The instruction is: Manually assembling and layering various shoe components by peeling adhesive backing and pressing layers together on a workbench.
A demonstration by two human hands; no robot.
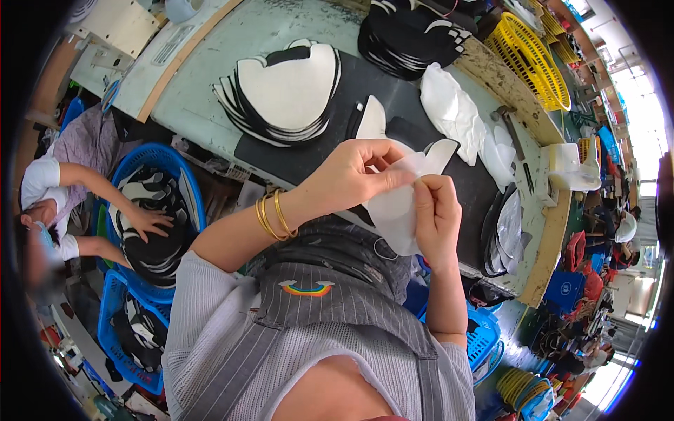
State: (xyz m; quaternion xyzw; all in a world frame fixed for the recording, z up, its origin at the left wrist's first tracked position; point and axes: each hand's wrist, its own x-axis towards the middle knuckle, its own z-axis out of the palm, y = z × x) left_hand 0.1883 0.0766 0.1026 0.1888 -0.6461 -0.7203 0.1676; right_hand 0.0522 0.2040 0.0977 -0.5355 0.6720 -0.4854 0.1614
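Observation:
My left hand (pixel 365 168) and my right hand (pixel 437 217) meet over the near edge of the table, both pinching a thin, translucent white sheet (pixel 393 221) by its upper part. The sheet hangs down between them in front of my apron. Just beyond my fingers, on a dark mat (pixel 277 151), lies a curved white cut piece with black edges (pixel 372 119), partly hidden by my left hand. A white strip-shaped end (pixel 441 156) shows behind my fingertips. Past it lies a pile of crumpled white sheets (pixel 453 105).
Stacks of black-and-white cut pieces (pixel 288 88) and black pieces (pixel 407 42) stand farther back. A hammer (pixel 516 133) lies at right, near a yellow basket (pixel 526 59). At left, a co-worker's hand (pixel 147 223) rests on pieces in a blue basket (pixel 200 189).

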